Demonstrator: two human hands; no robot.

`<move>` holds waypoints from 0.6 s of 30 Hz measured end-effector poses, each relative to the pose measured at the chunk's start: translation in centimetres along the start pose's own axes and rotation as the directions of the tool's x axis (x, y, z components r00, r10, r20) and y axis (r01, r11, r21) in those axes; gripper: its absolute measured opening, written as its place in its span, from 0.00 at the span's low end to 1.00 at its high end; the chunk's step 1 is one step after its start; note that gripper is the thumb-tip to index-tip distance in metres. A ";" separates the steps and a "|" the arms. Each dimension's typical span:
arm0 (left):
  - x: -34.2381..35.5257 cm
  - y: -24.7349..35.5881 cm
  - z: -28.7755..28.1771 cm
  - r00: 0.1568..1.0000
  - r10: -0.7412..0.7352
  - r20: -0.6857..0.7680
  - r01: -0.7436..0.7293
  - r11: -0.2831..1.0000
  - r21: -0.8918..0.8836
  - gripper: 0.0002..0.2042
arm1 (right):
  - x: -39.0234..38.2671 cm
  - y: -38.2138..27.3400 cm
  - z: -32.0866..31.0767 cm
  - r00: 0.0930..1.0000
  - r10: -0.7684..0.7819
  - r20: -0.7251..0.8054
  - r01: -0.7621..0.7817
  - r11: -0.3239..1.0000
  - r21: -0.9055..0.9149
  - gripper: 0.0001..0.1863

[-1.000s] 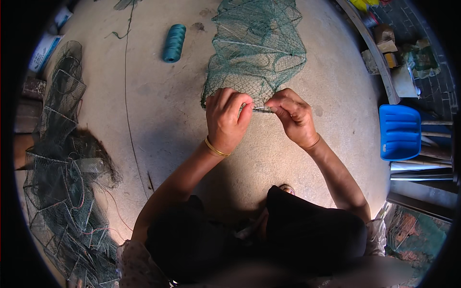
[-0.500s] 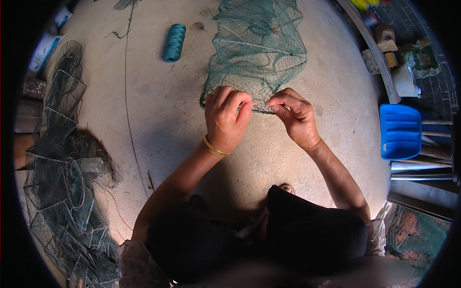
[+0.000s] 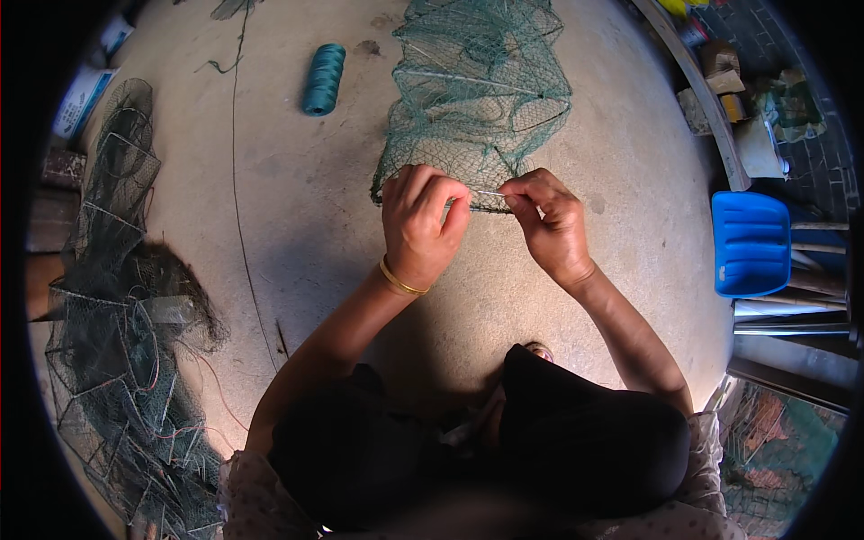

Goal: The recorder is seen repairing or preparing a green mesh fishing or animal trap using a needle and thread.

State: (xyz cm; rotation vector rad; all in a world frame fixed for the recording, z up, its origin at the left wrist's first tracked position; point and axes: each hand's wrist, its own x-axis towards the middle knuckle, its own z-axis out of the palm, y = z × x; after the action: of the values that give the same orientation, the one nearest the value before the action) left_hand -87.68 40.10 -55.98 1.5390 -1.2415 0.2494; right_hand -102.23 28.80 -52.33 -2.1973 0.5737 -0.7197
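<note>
A green folding net trap (image 3: 477, 99) stretches away from me over the floor, its dark-edged near end under my fingers. My left hand (image 3: 421, 216), with a gold bangle at the wrist, is closed at that near edge; its thumb and forefinger pinch the netting, though the fingertips are partly hidden. My right hand (image 3: 553, 220) pinches a thin, pale, needle-like rod (image 3: 488, 192) between thumb and forefinger. The rod spans the small gap between the two hands, its left end at my left fingertips. A spool of teal twine (image 3: 324, 81) lies beyond my left hand.
A long dark cord (image 3: 241, 216) runs along the floor on the left. A heap of dark net traps (image 3: 135, 360) fills the left side. On the right are a blue plastic scoop (image 3: 751, 245), a wooden beam (image 3: 711, 108) and assorted clutter.
The rod between my hands shows more clearly, now tilted slightly. My right hand has shifted a little left, and the net's near end has moved slightly left. My left hand has barely moved.
</note>
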 end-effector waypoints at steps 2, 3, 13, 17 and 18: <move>0.0 0.1 0.0 1.000 0.011 0.001 -0.011 1.000 0.003 0.09 | -0.1 0.0 0.2 1.000 -0.002 -0.007 0.002 1.000 -0.005 0.08; 0.0 0.2 0.1 1.000 0.011 0.002 -0.011 1.000 0.005 0.09 | -0.1 0.0 0.3 1.000 -0.003 -0.014 0.003 1.000 -0.010 0.08; 0.0 0.4 -0.1 1.000 -0.011 0.005 0.011 1.000 -0.006 0.08 | -0.3 -0.6 0.9 0.995 0.099 0.026 -0.101 0.992 0.080 0.06; -0.2 0.2 0.3 0.997 -0.082 0.004 0.082 0.993 -0.087 0.08 | -0.5 0.2 1.2 0.987 0.158 0.012 -0.155 0.949 0.273 0.10; -0.2 0.4 0.4 0.990 -0.139 0.011 0.139 0.980 -0.146 0.08 | -0.5 0.3 1.2 0.986 0.167 0.006 -0.158 0.916 0.369 0.11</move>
State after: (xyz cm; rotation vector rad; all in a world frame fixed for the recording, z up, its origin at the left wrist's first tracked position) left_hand -88.24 39.98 -56.09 1.4905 -1.1220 0.0656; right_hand -101.83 29.52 -53.36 -1.7723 0.5744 -0.7042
